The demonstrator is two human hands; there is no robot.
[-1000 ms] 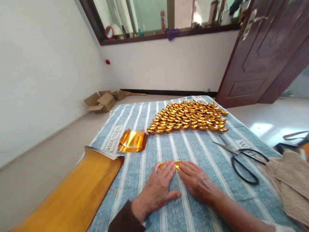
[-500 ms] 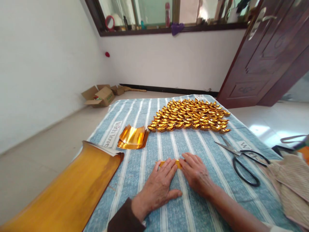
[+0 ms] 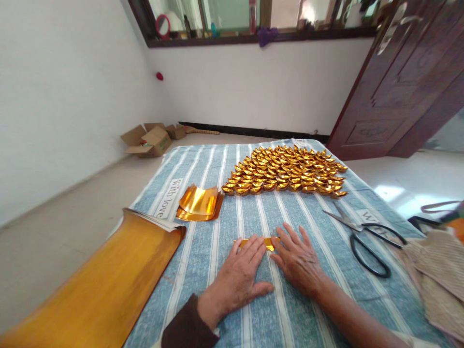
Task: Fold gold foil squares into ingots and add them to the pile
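A narrow folded strip of gold foil paper (image 3: 269, 243) lies flat on the striped tablecloth (image 3: 253, 212). Across its left part rest the fingers of my left hand (image 3: 241, 270), stretched out with the thumb apart. My right hand (image 3: 297, 258) lies at the strip's right end with its fingers spread, touching or very close to it. Part of the strip is hidden under the fingers. Ahead of the hands sits a small stack of square gold foil sheets (image 3: 199, 202). To the right of that are rows of folded gold paper ingots (image 3: 284, 171).
A large stack of gold paper sheets (image 3: 94, 280) covers the table's left edge. Black-handled scissors (image 3: 357, 229) lie open at the right, near a beige cloth (image 3: 431, 275). On the floor stand a cardboard box (image 3: 148, 141) and, to the right, a brown door (image 3: 384, 92).
My right hand has shifted slightly right and its fingers have spread, uncovering more of the strip's right part. My left hand stays almost in place. The view has tilted slightly.
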